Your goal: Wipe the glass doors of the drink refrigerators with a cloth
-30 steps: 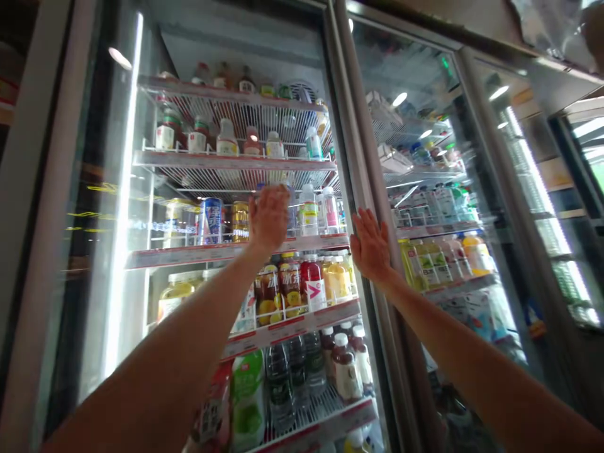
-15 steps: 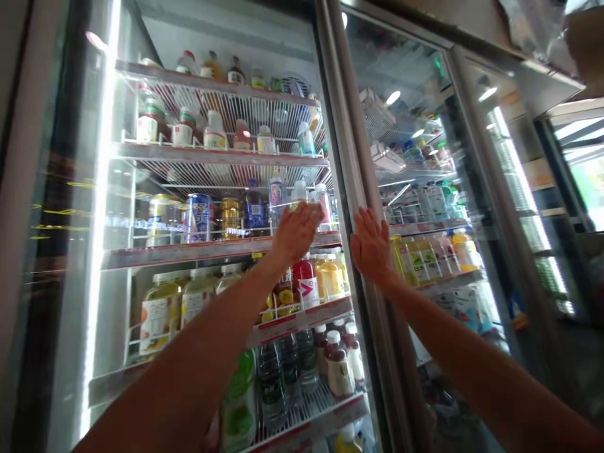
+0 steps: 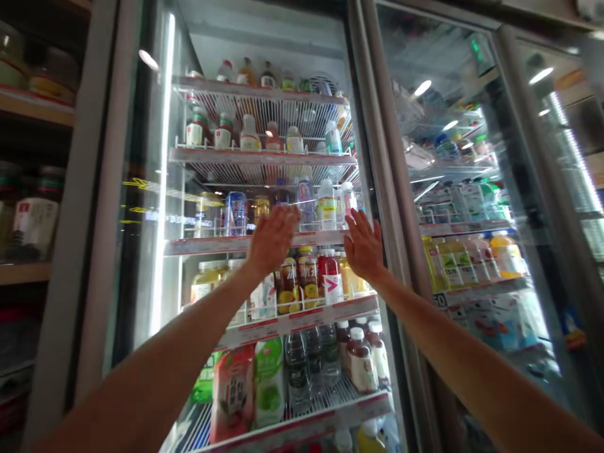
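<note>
Glass door (image 3: 221, 38) of drinks cooler, with both palms laid flat against it. Left hand (image 3: 272, 238) is spread wide, grasping nothing; right hand (image 3: 363, 244), equally open and empty, is just beside it. Bottles (image 3: 329, 277) stand behind the hands; neighbouring door (image 3: 472, 157) lies beyond the right hand.

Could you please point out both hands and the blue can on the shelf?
left hand (image 3: 271, 238): head view, back of the hand.
right hand (image 3: 363, 246): head view, back of the hand.
blue can (image 3: 236, 214): head view, middle of its side.
</note>
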A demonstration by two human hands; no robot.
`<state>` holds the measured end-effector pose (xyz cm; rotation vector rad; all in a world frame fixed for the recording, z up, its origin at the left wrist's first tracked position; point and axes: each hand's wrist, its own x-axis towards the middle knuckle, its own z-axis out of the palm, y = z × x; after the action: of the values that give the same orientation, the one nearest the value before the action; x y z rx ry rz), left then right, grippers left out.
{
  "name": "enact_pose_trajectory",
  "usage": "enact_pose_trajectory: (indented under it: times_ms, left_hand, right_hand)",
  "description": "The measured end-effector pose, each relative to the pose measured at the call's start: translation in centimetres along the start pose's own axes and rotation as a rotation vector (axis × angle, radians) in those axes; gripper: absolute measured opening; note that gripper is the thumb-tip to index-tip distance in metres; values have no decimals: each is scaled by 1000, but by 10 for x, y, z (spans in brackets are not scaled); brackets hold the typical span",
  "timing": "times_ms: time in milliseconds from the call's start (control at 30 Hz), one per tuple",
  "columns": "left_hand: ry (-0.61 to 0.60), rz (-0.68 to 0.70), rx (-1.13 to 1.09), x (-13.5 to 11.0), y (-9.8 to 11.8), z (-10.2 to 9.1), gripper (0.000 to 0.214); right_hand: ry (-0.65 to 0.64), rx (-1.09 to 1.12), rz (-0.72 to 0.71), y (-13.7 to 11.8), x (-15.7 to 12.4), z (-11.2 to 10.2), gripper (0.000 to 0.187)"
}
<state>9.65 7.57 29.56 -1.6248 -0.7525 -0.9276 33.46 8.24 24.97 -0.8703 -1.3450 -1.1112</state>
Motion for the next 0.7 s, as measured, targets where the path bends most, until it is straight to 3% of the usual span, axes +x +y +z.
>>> enact_pose_trajectory:
  times_ms: [67, 133, 167, 300, 367, 433, 500, 567, 633, 700]
  left_hand:
    - [-129, 254, -21, -18, 9, -1, 44]
    - [-178, 291, -19, -29, 0, -8, 43]
    - [-160, 207, -4, -31, -11, -13, 42]
    - [72, -374, 73, -33, -59, -32, 46]
    - [114, -461, 87, -41, -63, -34, 47]
    - [36, -299, 79, -53, -54, -31, 46]
    - [-95, -26, 57, -68, -44, -28, 44]
    - [-181, 126, 41, -79, -48, -31, 44]
    - [-145, -4, 47, -84, -67, -40, 45]
    - [-2, -315, 70, -85, -91, -51, 46]
  right_hand:
    - [-25, 24, -31, -19, 2, 6, 47]
    - [-42, 38, -60, -34, 3, 10, 47]
    - [-47, 42, -70, -39, 3, 12, 46]
    - [-53, 51, -47, -47, 6, 17, 47]
    - [-62, 63, -29, -51, 6, 20, 47]
    - [-78, 83, -37, -57, 5, 24, 48]
    - [-90, 104, -54, -66, 2, 29, 49]
    - [-91, 114, -62, -73, -2, 33, 50]
    - [-86, 119, -61, -77, -7, 36, 51]
    - [-84, 126, -61, -78, -10, 37, 52]
